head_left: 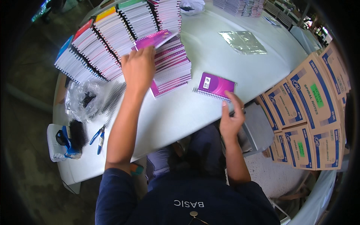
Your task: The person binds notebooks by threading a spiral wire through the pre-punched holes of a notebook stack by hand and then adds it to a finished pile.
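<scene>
My left hand [139, 69] reaches to the top of a stack of purple-edged notebooks [174, 71]. Its fingers close on the near edge of the tilted top purple notebook [157, 39]; the fingertips are partly hidden. Lying on the table to the right is a small purple spiral notebook [215, 84] with a white label. Its wire coil sticks out past both ends of the near edge. My right hand [232, 118] is at this notebook's near right corner, index fingertip at the cover and thumb just below the edge, with the fingers apart.
Tall rows of stacked notebooks [112, 41] stand at the far left. Nearer are a clear plastic bag [84, 99], loose wire coils [112, 99] and blue-handled pliers [98, 138]. A clear plastic sleeve [243, 42] lies far right. Cardboard boxes [307, 108] and a grey bin [257, 129] stand right.
</scene>
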`<state>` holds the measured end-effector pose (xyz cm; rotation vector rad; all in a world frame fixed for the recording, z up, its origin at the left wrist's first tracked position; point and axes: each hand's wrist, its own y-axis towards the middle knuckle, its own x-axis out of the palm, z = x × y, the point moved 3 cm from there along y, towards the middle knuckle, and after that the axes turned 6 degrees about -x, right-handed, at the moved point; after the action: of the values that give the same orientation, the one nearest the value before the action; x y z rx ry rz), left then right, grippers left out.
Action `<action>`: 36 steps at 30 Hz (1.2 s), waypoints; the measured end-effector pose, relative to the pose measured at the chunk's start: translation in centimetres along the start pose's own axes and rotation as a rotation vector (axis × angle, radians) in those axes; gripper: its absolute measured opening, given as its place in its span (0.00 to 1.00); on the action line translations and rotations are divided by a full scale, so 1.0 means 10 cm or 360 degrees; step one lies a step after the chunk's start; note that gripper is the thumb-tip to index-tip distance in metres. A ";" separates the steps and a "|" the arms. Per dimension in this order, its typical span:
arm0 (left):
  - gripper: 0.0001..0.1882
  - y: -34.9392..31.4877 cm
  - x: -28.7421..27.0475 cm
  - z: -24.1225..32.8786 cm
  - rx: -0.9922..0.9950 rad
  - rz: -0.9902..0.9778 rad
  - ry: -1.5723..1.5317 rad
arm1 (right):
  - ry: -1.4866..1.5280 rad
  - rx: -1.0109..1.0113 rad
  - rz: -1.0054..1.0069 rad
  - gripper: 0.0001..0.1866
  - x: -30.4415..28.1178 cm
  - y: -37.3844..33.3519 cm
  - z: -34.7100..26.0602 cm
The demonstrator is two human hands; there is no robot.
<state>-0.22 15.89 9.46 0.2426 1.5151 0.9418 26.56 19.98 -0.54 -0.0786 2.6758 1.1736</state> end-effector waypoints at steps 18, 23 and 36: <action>0.19 -1.82 0.26 -0.14 -0.0630 -0.0878 -0.1287 | 0.1365 0.0688 -0.1105 0.15 0.79 -0.25 -0.12; 0.16 -1.28 0.37 -1.13 -0.0490 -0.0426 0.0154 | 0.1029 0.0635 -0.1367 0.19 0.78 -0.31 0.07; 0.14 -1.32 0.17 -1.61 -0.0729 -0.0356 0.0059 | 0.1147 0.0399 -0.1215 0.14 0.88 -0.26 -0.01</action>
<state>-10.25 1.98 -2.41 -0.2696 1.2864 1.0848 18.29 18.50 -4.27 -1.5711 2.8169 0.6092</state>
